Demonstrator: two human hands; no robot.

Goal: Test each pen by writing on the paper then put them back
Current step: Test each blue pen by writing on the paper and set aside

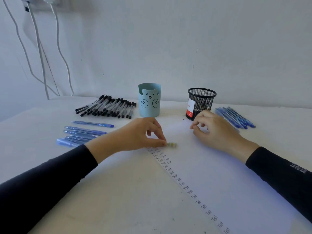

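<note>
Pens (108, 107) lie in groups toward the table's (25, 132) far edge. Left hand (140, 132) pinches a small yellowish piece (171, 144) on the paper (219, 174), by rows reading "Test"; right hand (212, 127) curls, contents unclear.

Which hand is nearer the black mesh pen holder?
Right. The right hand lies just in front of the mesh holder, at its base. The left hand is further off to its left, before the blue bear holder, pinching a small pale object.

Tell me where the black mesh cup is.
In the head view the black mesh cup stands right of centre, between the blue bear cup and the far-right blue pens, behind the right hand.
</note>
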